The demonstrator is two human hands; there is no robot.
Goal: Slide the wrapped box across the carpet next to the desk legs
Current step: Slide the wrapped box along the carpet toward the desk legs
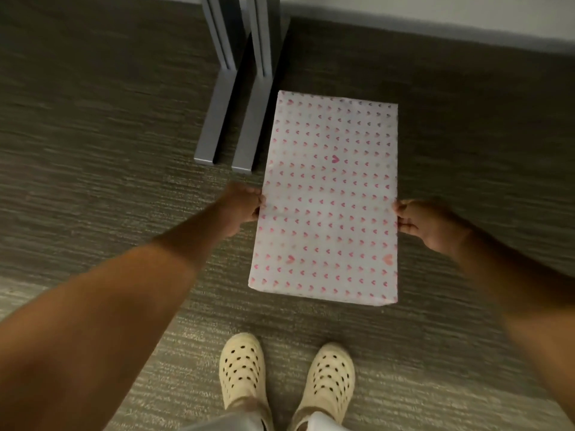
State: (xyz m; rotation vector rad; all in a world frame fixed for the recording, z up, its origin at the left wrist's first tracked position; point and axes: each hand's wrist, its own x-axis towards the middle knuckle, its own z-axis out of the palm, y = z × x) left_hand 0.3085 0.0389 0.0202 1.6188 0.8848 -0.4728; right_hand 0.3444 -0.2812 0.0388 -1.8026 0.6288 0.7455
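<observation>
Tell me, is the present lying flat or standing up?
Lying flat: the wrapped box shows its broad heart-patterned face upward on the carpet.

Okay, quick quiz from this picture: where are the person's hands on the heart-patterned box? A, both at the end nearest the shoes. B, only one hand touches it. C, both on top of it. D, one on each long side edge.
D: the left hand grips the left long edge of the wrapped box and the right hand grips the opposite edge, roughly level with each other.
</observation>
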